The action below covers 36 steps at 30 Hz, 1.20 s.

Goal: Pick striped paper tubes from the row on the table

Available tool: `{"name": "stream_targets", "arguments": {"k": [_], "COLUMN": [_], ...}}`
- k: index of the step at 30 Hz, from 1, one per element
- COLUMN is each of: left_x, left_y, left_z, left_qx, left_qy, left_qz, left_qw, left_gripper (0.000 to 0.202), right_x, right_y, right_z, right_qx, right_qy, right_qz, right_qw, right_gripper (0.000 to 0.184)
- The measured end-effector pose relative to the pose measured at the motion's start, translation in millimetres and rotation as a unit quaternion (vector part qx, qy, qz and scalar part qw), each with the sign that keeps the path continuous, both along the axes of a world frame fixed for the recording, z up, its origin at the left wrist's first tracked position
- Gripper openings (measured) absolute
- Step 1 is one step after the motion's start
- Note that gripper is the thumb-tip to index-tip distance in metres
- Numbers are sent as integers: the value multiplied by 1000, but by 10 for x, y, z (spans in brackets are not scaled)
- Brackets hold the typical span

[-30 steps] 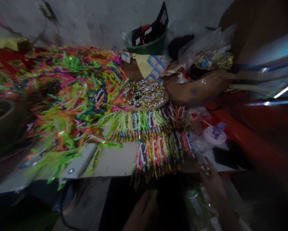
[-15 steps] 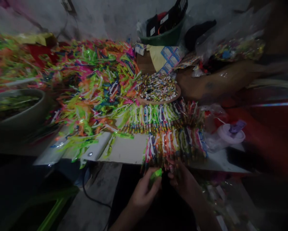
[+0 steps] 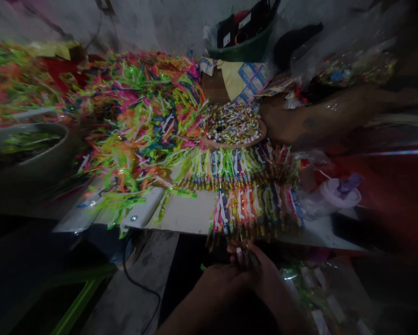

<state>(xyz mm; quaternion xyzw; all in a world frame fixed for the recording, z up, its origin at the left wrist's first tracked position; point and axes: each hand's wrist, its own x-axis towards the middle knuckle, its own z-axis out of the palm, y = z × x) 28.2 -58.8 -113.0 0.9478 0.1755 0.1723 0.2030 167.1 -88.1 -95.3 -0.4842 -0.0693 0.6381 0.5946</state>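
My left hand (image 3: 219,278) and my right hand (image 3: 261,274) meet just below the front edge of a white table (image 3: 184,216). Together they pinch a small slim colourful piece (image 3: 243,257); the dim, blurred view hides what it is. Directly above my hands lies a row of small colourful tasselled sticks (image 3: 256,209), with a second row (image 3: 226,167) behind it. A big heap of neon plastic tassels (image 3: 132,121) fills the table's left side. A round tray of small tubes (image 3: 232,128) sits behind the rows.
A grey bowl (image 3: 30,153) stands at the left. A green basin (image 3: 246,44) sits by the back wall, with clear bags of colourful bits (image 3: 341,65) to its right. A white lidded cup (image 3: 336,195) rests at the right. A black cable (image 3: 139,284) crosses the floor.
My hands have come together under the table edge, the left closing onto the right. The green bit seen in my left fingers is no longer visible. The camera has shifted slightly.
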Motion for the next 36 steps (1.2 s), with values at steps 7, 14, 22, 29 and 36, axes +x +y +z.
{"name": "stream_targets", "arguments": {"k": [7,14,22,29,36], "left_x": [-182,-432,-614,-624,-579], "left_y": [-176,-381,-425,-399,-320], "left_z": [5,-65,-155,-283,-344], "left_qx": [-201,-289,-329,-294,-237], "left_qy": [65,75,107,115,151], "left_qz": [22,73,106,89,63], "left_qw": [977,952,932,945,958], "left_gripper": [17,18,27,21,17], "right_x": [-170,-466,-335,-360,-476], "right_y": [-218,-604,-699,-545,-450], "right_z": [-173,-613,-884,-705,-499], "right_qx": [-70,-77,-154,-52,-19], "right_qy": [142,87,-222,-93,-143], "right_qz": [6,51,213,238,247], "right_qw": [987,992,939,965,958], "right_gripper": [39,43,46,37,39]}}
